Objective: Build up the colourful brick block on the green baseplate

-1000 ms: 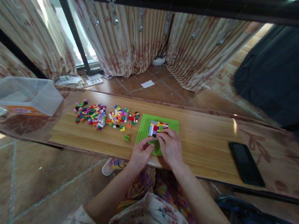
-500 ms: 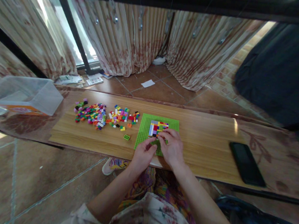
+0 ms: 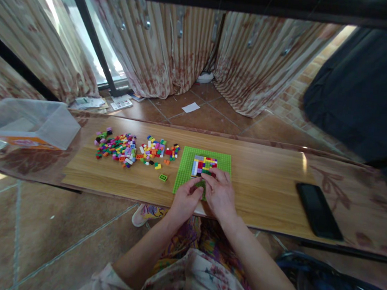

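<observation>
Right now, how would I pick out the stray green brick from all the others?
Start at the wooden table, then find the green baseplate at its near edge. Just left of the baseplate's near corner lies one green brick, alone on bare wood, closer to the person than the mixed-colour piles.

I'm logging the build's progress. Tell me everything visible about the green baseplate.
The green baseplate is a flat, plastic-looking sheet lying on the wooden board near its front edge. A patch of coloured bricks sits at its far middle. The left hand and right hand cover its near part. Loose bricks lie left of it.
</observation>
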### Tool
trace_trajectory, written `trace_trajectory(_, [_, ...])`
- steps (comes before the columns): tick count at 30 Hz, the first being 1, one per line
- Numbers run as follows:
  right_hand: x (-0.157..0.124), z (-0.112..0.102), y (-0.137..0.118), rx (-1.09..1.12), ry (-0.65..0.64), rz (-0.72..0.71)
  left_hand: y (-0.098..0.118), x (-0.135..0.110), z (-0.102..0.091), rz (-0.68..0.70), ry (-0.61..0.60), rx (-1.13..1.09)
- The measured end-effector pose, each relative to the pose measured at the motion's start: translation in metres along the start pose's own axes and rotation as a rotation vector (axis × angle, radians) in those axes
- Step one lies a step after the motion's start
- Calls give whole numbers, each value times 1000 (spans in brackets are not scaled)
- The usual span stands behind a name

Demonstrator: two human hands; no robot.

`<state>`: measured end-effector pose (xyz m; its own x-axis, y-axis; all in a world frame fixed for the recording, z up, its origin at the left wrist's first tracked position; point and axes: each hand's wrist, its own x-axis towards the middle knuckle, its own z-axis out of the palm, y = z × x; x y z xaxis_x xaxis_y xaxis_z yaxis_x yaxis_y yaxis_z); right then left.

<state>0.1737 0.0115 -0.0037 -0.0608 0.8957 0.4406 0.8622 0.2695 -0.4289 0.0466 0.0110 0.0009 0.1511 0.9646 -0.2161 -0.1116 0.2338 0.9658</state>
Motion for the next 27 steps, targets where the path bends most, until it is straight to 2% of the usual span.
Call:
trace_trajectory(12, [0,0,-1,29,-28,1,-4,1,4,-19,-5,-32])
trace_trajectory(16, [-7,-3,-3,142,60,41,-2,-9,-6,-110,62,-115])
trace_trajectory(19, [-16,-9,-4,231,141,101,7,-19,-26,-163,98,-162])
trace_trajectory(21, [-24,-13,-2,253,158,143,17,-22,-47,-152,140,-142])
trace_trajectory(27, [-52,-19,26,200,228,261,42,-4,-123,10,462,50])
